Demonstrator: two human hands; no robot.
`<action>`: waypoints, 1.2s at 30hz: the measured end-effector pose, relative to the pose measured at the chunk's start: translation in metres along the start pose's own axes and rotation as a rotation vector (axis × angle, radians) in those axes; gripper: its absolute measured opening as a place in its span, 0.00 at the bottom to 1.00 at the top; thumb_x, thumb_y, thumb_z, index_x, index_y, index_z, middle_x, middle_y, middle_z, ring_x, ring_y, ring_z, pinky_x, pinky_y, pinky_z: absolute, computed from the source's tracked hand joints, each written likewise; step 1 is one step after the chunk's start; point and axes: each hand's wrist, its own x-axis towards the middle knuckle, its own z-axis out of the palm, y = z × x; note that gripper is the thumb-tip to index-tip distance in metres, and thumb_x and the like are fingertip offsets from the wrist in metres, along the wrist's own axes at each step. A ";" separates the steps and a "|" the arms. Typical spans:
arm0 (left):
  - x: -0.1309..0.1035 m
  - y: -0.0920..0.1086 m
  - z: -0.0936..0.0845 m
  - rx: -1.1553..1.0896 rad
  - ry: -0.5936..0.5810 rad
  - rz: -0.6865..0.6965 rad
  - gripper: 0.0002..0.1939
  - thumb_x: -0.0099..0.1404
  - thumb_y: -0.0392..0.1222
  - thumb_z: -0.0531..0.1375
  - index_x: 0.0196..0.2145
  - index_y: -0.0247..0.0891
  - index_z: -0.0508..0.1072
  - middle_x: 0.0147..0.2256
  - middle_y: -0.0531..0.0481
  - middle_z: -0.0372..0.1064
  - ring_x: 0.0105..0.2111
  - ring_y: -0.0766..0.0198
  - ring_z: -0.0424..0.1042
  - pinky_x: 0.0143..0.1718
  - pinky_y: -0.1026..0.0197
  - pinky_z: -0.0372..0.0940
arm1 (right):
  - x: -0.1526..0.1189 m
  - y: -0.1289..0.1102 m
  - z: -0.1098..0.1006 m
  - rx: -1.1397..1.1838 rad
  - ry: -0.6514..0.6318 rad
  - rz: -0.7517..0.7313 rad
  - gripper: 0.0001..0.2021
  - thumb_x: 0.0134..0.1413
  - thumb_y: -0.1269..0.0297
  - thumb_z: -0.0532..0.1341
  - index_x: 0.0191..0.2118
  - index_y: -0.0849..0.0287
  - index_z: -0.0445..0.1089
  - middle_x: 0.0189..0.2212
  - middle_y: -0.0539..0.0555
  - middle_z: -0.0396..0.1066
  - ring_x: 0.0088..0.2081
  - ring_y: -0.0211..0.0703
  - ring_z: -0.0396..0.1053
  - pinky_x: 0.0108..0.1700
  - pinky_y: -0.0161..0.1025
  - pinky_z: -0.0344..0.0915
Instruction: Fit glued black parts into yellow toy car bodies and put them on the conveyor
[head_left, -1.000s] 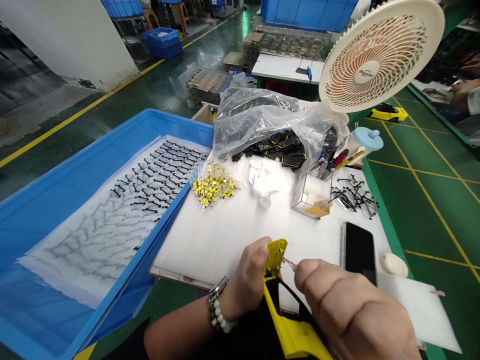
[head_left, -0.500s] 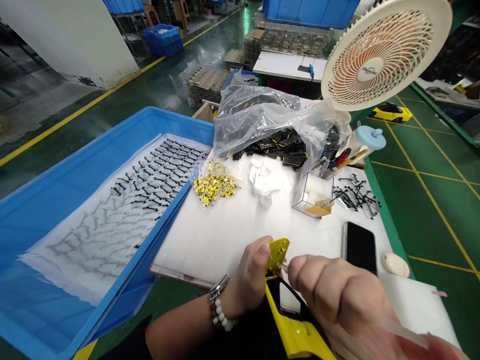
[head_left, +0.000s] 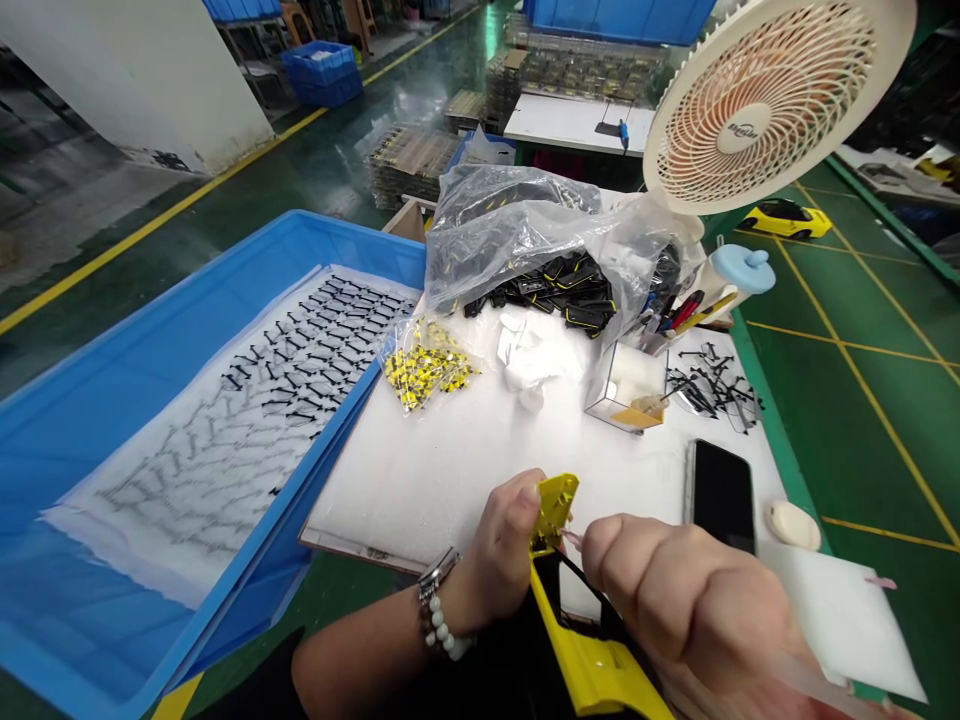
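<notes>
My left hand (head_left: 510, 530) is closed round the upper end of a yellow-and-black plastic car body (head_left: 592, 670), which is tilted over the near table edge. Small moulded posts show on the inner face of its yellow end. My right hand (head_left: 690, 590) is a fist just right of that end. A slim pinkish tip (head_left: 571, 539) sticks out from the fist toward the posts; the rest of what I hold is hidden by my fingers. Whether the tip touches the yellow plastic I cannot tell.
On the white tabletop (head_left: 442, 480) lie a bag of yellow-black small parts (head_left: 427, 370), crumpled white tissue (head_left: 529, 350), a phone (head_left: 721, 492) and black thin parts (head_left: 716, 385). Left stands a blue bin (head_left: 187, 290) with rows of black pieces. A fan (head_left: 772, 110) stands at the back right.
My right hand has shifted slightly right and down, and more of the pinkish tip shows. My left hand keeps its grip on the car body.
</notes>
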 end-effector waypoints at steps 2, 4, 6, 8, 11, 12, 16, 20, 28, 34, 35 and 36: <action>0.000 0.001 0.000 0.004 0.006 0.011 0.29 0.68 0.65 0.44 0.28 0.38 0.67 0.24 0.50 0.61 0.26 0.62 0.61 0.28 0.59 0.57 | 0.000 0.000 0.000 -0.035 0.032 0.013 0.29 0.63 0.39 0.45 0.21 0.57 0.55 0.16 0.49 0.56 0.21 0.41 0.60 0.28 0.43 0.62; 0.000 0.003 0.000 0.015 0.019 0.028 0.30 0.68 0.66 0.44 0.27 0.38 0.68 0.25 0.50 0.62 0.26 0.62 0.61 0.28 0.59 0.57 | -0.002 0.000 -0.001 -0.027 0.007 0.000 0.28 0.62 0.40 0.45 0.20 0.57 0.54 0.15 0.49 0.55 0.21 0.41 0.59 0.27 0.43 0.61; 0.000 0.003 0.000 0.025 0.033 0.037 0.31 0.67 0.66 0.44 0.27 0.37 0.69 0.26 0.49 0.63 0.27 0.61 0.62 0.28 0.60 0.57 | -0.004 0.002 -0.004 -0.030 -0.049 -0.029 0.27 0.63 0.43 0.45 0.20 0.56 0.52 0.14 0.48 0.52 0.20 0.40 0.57 0.26 0.42 0.60; 0.000 0.002 0.000 0.017 0.031 0.026 0.31 0.66 0.67 0.45 0.27 0.37 0.69 0.26 0.49 0.64 0.26 0.61 0.62 0.27 0.60 0.57 | -0.005 0.003 -0.007 -0.052 -0.096 -0.054 0.26 0.66 0.47 0.44 0.19 0.56 0.50 0.14 0.48 0.50 0.19 0.39 0.55 0.26 0.41 0.59; -0.001 -0.002 -0.001 -0.022 0.007 -0.016 0.30 0.67 0.66 0.45 0.28 0.38 0.69 0.24 0.49 0.65 0.24 0.62 0.63 0.27 0.60 0.57 | -0.008 0.004 -0.010 -0.104 -0.105 -0.048 0.26 0.67 0.53 0.45 0.18 0.58 0.50 0.14 0.48 0.51 0.19 0.38 0.55 0.27 0.40 0.59; -0.001 -0.004 -0.001 -0.033 0.002 -0.025 0.30 0.67 0.66 0.44 0.28 0.38 0.68 0.23 0.49 0.66 0.24 0.62 0.63 0.26 0.59 0.57 | -0.008 0.004 -0.010 -0.114 -0.116 -0.047 0.26 0.67 0.54 0.47 0.17 0.58 0.50 0.14 0.48 0.51 0.19 0.38 0.56 0.27 0.40 0.60; -0.001 -0.002 0.000 -0.024 0.013 -0.002 0.30 0.66 0.67 0.45 0.28 0.38 0.68 0.23 0.49 0.65 0.24 0.61 0.63 0.27 0.59 0.57 | -0.006 0.002 -0.006 -0.074 -0.104 -0.031 0.29 0.67 0.47 0.42 0.17 0.57 0.49 0.13 0.48 0.50 0.18 0.38 0.54 0.27 0.40 0.59; -0.001 0.001 0.001 0.003 0.039 0.029 0.30 0.67 0.67 0.45 0.28 0.38 0.68 0.24 0.50 0.62 0.25 0.62 0.61 0.28 0.59 0.57 | -0.003 -0.002 0.001 0.030 0.018 0.091 0.29 0.63 0.41 0.45 0.18 0.57 0.48 0.13 0.47 0.47 0.19 0.38 0.50 0.27 0.41 0.57; -0.002 -0.003 0.000 -0.009 0.016 0.013 0.29 0.68 0.66 0.43 0.29 0.38 0.66 0.25 0.51 0.61 0.26 0.62 0.62 0.30 0.59 0.58 | 0.005 -0.005 0.007 0.119 0.128 0.235 0.24 0.57 0.42 0.55 0.20 0.56 0.55 0.15 0.48 0.51 0.23 0.42 0.56 0.29 0.43 0.59; -0.002 -0.001 0.000 -0.013 0.010 0.018 0.29 0.68 0.65 0.44 0.28 0.38 0.66 0.25 0.51 0.61 0.25 0.63 0.61 0.29 0.59 0.57 | -0.002 -0.006 0.003 0.111 0.130 0.235 0.26 0.55 0.38 0.55 0.20 0.56 0.55 0.16 0.48 0.52 0.23 0.41 0.55 0.30 0.44 0.60; -0.003 -0.001 0.000 -0.013 0.013 0.020 0.29 0.68 0.65 0.44 0.28 0.38 0.67 0.25 0.51 0.61 0.25 0.63 0.61 0.29 0.60 0.57 | -0.004 -0.007 0.002 0.107 0.136 0.248 0.26 0.55 0.38 0.55 0.20 0.56 0.55 0.17 0.49 0.52 0.23 0.42 0.56 0.30 0.44 0.60; -0.003 -0.001 0.000 -0.014 0.020 0.023 0.29 0.68 0.65 0.45 0.28 0.38 0.67 0.26 0.51 0.61 0.25 0.63 0.61 0.29 0.60 0.57 | -0.005 -0.008 0.002 0.107 0.135 0.260 0.27 0.55 0.38 0.55 0.20 0.56 0.56 0.17 0.49 0.53 0.23 0.42 0.56 0.30 0.44 0.60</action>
